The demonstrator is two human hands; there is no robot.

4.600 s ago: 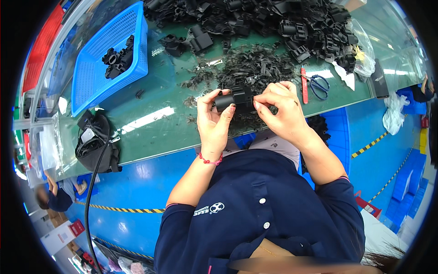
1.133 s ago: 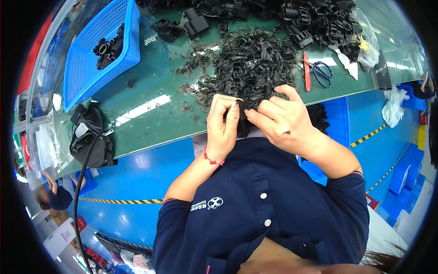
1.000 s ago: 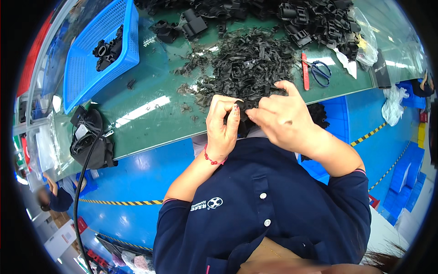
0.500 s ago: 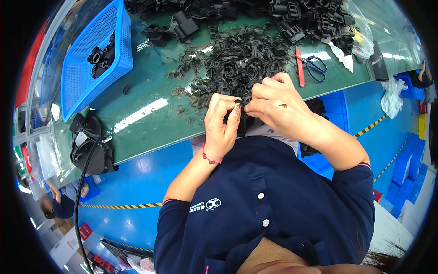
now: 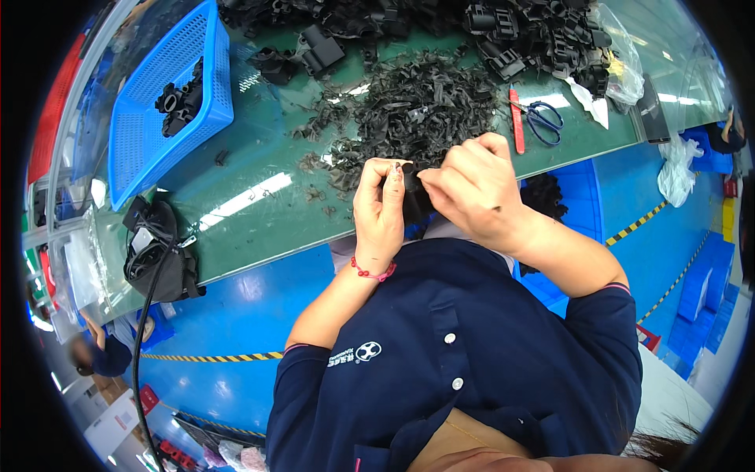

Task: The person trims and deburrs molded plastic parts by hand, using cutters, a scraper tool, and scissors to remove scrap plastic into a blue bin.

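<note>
My left hand (image 5: 381,206) is closed on a black plastic part (image 5: 415,198), holding it between thumb and fingers over the table's front edge. My right hand (image 5: 476,189) has its thumb and fingertips pinched together just right of the part's upper end. What that pinch holds, if anything, is too small or hidden to make out. Beyond both hands a heap of thin black scraps (image 5: 425,98) covers the middle of the green table (image 5: 259,165).
A blue perforated basket (image 5: 161,149) with a few black parts stands at the left, near a black bag (image 5: 161,263) with a cable. Red-handled tool (image 5: 517,126) and blue-handled scissors (image 5: 544,122) lie right of the scraps. Black parts (image 5: 543,39) pile up at the back; a blue bin (image 5: 578,197) stands below the table edge.
My right hand has shifted slightly away from my left hand, opening a small gap beside the part. The part in my left hand now shows more plainly.
</note>
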